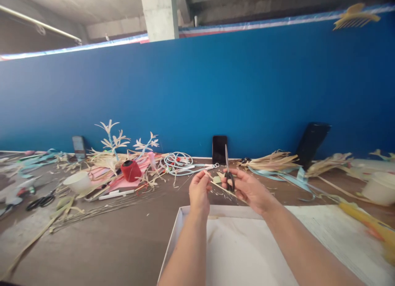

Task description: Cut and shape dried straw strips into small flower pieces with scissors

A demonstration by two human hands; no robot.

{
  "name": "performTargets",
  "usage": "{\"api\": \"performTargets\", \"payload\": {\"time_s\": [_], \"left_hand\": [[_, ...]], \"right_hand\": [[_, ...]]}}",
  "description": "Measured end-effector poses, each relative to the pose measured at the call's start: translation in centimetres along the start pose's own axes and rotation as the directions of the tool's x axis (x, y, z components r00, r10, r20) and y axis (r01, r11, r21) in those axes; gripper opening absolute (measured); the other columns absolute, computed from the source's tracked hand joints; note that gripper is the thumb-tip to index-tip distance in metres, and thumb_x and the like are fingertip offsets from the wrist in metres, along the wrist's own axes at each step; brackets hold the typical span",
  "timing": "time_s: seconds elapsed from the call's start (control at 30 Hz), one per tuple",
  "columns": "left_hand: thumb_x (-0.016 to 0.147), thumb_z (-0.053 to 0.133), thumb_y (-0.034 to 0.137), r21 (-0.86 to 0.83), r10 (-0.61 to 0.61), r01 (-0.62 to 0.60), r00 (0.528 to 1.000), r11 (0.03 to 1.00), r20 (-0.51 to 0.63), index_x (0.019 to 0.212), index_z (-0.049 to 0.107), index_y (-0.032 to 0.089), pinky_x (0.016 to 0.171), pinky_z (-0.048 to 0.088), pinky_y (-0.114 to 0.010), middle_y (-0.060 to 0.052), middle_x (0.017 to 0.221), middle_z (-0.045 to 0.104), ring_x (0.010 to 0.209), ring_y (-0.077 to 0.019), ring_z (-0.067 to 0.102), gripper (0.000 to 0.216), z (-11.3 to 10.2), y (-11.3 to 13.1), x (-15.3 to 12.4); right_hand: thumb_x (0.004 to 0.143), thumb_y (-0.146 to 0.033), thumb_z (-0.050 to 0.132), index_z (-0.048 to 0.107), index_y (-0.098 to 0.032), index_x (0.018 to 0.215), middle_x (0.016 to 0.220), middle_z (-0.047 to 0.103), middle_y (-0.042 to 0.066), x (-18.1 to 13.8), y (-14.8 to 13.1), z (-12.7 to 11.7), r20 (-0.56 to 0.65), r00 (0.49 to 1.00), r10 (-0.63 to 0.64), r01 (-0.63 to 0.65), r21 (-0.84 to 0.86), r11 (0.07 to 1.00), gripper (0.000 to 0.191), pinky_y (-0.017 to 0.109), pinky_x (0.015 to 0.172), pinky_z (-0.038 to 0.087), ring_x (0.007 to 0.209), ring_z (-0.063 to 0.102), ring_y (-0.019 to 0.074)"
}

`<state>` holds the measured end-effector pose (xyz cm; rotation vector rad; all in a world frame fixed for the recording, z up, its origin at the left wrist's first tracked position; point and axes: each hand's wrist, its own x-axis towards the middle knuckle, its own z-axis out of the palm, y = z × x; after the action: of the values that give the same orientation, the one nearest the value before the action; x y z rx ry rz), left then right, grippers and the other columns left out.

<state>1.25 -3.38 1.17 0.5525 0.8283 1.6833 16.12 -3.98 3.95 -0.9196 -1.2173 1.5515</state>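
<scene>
My left hand [199,193] pinches one end of a thin pale strip [219,186] between thumb and fingers. That strip slants down to the right, passing under my right hand [251,191]. Black-handled scissors [229,180] are in my right hand, blades pointing up and seemingly together. The strip passes close by the scissor handles; whether my right fingers also grip it, I cannot tell. Both hands are above the far rim of a shallow white box [234,212]. Small pale scraps lie on the table just beyond them.
A black phone [219,149] leans on the blue partition [197,84]. Husk flowers [115,142], a red round object [131,170], coiled light-blue cord [177,160] and a white bowl [77,182] stand left. Dried husk bundles [271,160], a dark panel [312,144] and a white tub [380,188] are right.
</scene>
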Motion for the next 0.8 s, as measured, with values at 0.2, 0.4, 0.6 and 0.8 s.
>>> {"api": "performTargets", "payload": {"time_s": [0.2, 0.4, 0.6, 0.8], "left_hand": [[0.063, 0.071, 0.027, 0.109, -0.052, 0.033, 0.982, 0.993, 0.182, 0.09, 0.061, 0.014, 0.053, 0.037, -0.014, -0.002, 0.081, 0.061, 0.063, -0.0053, 0.052, 0.031, 0.1, -0.7, -0.5], [0.063, 0.072, 0.027, 0.294, -0.045, -0.027, 0.971, 0.955, 0.235, 0.085, 0.063, 0.013, 0.059, 0.04, -0.016, -0.003, 0.08, 0.064, 0.065, -0.007, 0.055, 0.027, 0.6, -1.3, -1.0], [0.063, 0.072, 0.028, 0.349, -0.041, -0.06, 0.96, 0.935, 0.276, 0.086, 0.064, 0.013, 0.059, 0.041, -0.018, -0.002, 0.073, 0.064, 0.06, -0.0064, 0.053, 0.029, 0.6, -1.8, -1.2], [0.062, 0.072, 0.031, 0.302, -0.126, 0.045, 0.959, 0.952, 0.255, 0.095, 0.064, 0.013, 0.06, 0.044, -0.02, -0.007, 0.085, 0.067, 0.066, -0.01, 0.059, 0.038, 0.8, -1.7, -1.5]], "right_hand": [[0.067, -0.026, 0.072, 0.056, -0.024, 0.115, 0.07, 0.062, 0.0, -0.5, 2.8, -0.6, -0.101, 0.994, -0.033, 0.039, 0.053, 0.998, 0.051, 0.016, 0.037, 0.019, 0.054, 0.047, 0.0082], [0.062, -0.032, 0.074, 0.058, -0.021, 0.112, 0.068, 0.063, -0.002, -0.7, 3.7, -1.2, -0.191, 0.979, -0.069, 0.07, 0.0, 0.998, 0.053, 0.018, 0.042, 0.026, 0.048, 0.044, 0.0062], [0.055, -0.029, 0.077, 0.061, -0.017, 0.104, 0.065, 0.065, 0.0, -0.9, 3.3, -1.0, -0.246, 0.966, -0.081, 0.074, -0.036, 0.997, 0.053, 0.023, 0.057, 0.042, 0.061, 0.058, 0.0137], [0.056, -0.032, 0.076, 0.06, -0.018, 0.101, 0.063, 0.065, -0.001, -0.9, 3.3, -1.0, -0.302, 0.95, -0.082, 0.081, -0.014, 0.997, 0.05, 0.023, 0.052, 0.041, 0.058, 0.057, 0.0139]]}}
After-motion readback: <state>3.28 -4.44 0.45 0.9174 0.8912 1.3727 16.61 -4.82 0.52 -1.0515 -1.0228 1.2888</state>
